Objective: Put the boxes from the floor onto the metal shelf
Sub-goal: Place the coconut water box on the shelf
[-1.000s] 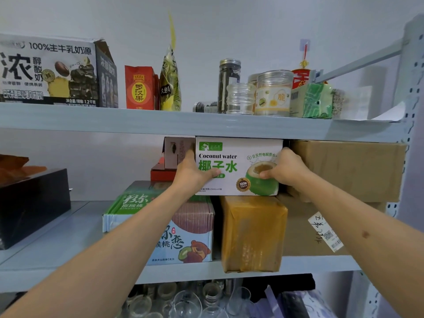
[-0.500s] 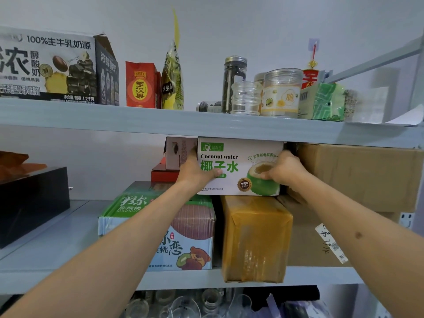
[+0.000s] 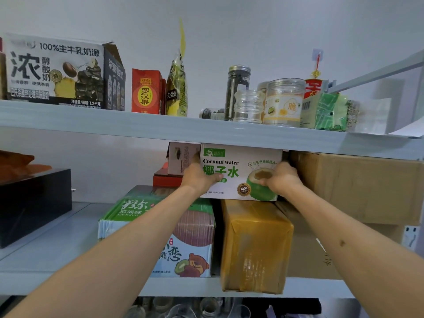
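A white and green coconut water box point(image 3: 241, 161) sits on the middle level of the grey metal shelf point(image 3: 206, 131), on top of a tape-wrapped yellow-brown parcel point(image 3: 254, 244) and a kiwi fruit carton point(image 3: 183, 237). My left hand point(image 3: 199, 177) grips the box's left edge, fingers round its side and thumb on the front. My right hand point(image 3: 281, 180) grips its right edge next to a large brown cardboard box point(image 3: 358, 187). The box's top almost touches the shelf board above.
A small printed box point(image 3: 181, 157) on a red box point(image 3: 165, 179) stands behind on the left. A black box point(image 3: 34, 203) sits far left. The top shelf holds a milk carton point(image 3: 57, 72), a red pack point(image 3: 146, 92), jars point(image 3: 282, 102) and bags. Glassware point(image 3: 183, 309) is below.
The box has slid a little deeper into the shelf with both hands on it. My view has shifted slightly; hands keep the same hold.
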